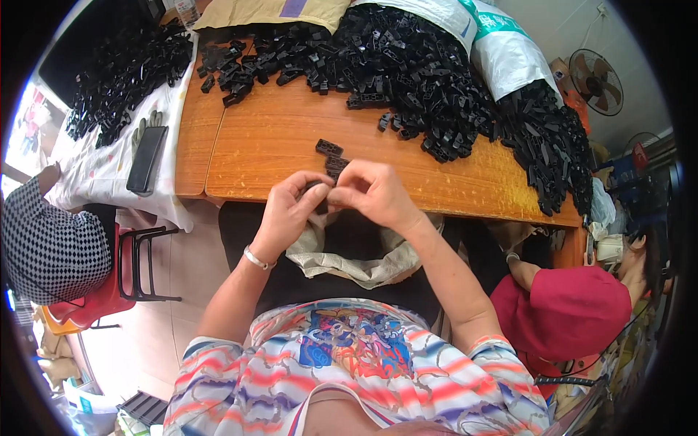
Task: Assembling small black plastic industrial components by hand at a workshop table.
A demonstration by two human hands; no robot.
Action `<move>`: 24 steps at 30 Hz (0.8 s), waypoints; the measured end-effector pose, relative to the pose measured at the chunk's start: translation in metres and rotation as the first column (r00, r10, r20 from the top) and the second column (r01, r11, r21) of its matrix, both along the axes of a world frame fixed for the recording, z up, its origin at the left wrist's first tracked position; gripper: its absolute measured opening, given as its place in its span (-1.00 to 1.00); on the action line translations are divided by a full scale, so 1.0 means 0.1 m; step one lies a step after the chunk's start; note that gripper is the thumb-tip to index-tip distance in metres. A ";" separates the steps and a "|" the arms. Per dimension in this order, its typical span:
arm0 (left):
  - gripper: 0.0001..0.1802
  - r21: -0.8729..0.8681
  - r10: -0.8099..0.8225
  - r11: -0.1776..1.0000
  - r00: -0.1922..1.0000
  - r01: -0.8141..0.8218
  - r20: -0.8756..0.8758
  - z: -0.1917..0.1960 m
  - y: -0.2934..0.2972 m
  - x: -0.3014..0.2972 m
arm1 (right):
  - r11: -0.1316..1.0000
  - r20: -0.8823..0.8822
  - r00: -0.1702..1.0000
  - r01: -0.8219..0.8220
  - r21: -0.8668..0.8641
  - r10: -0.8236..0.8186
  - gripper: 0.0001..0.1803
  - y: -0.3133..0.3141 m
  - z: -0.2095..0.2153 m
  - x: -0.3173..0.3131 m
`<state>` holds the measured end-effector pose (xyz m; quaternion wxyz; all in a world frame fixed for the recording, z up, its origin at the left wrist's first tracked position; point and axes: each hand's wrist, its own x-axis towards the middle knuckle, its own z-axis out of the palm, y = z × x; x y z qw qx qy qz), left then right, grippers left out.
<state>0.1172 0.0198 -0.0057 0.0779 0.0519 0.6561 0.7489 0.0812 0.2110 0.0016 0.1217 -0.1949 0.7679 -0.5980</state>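
Just off the table's front edge, my two hands meet over my lap. My left hand [289,207] is closed around a small black plastic part [314,187], mostly covered by the fingers. Thumb and forefinger of my right hand [374,192] pinch together right beside that part; what lies between them is hidden. Straight beyond the hands, a few black plastic blocks with openings [329,147] rest on the wooden table [276,138]. Below the hands, a pale woven sack [342,270] lies with its mouth spread open on my lap.
Heaps of black plastic parts [407,65] spill from a tan sack [273,13] and white sacks [509,58]. A dark phone-like case [147,160] lies on the cloth-covered left table. One person in a checked top [62,247] sits left, another in red [578,309] close on the right.
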 end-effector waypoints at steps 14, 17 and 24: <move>-0.48 -0.265 -0.068 0.957 0.981 0.116 0.183 -0.64 0.00 0.48 | 0.937 -0.601 0.794 0.132 0.322 0.095 -0.69 -0.16 -0.34 -0.33; -0.42 -0.224 -0.055 0.972 0.997 0.064 0.050 -0.79 0.03 0.48 | 0.957 -0.628 0.774 0.113 0.265 0.082 -0.73 -0.15 -0.35 -0.08; -0.76 -0.491 -0.295 0.814 0.949 0.310 0.112 -0.45 -0.27 0.44 | 0.961 -0.623 0.766 0.026 0.276 0.158 -0.77 0.05 -0.31 0.44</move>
